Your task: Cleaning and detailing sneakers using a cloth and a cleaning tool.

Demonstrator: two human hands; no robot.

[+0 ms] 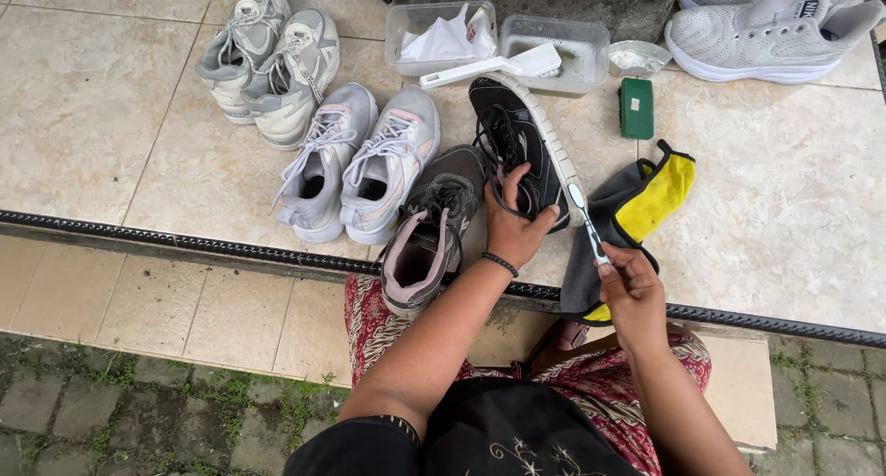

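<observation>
My left hand [513,219] grips the heel end of a black sneaker with a white sole [517,134], holding it tilted on its side on the tiled ledge. My right hand [631,294] pinches the handle of a toothbrush [583,216], whose bristled head touches the white sole near the heel. A grey and pink sneaker [429,227] lies just left of the black one. Under my right hand sits a grey and yellow cloth [637,204].
Two pairs of pale grey sneakers [355,162] [268,60] lie at left. Behind are two clear tubs [441,38] [558,56], a white brush [494,65], a small dish [639,59], a green block [636,108] and white sneakers [771,33]. A drain grate [185,241] edges the ledge.
</observation>
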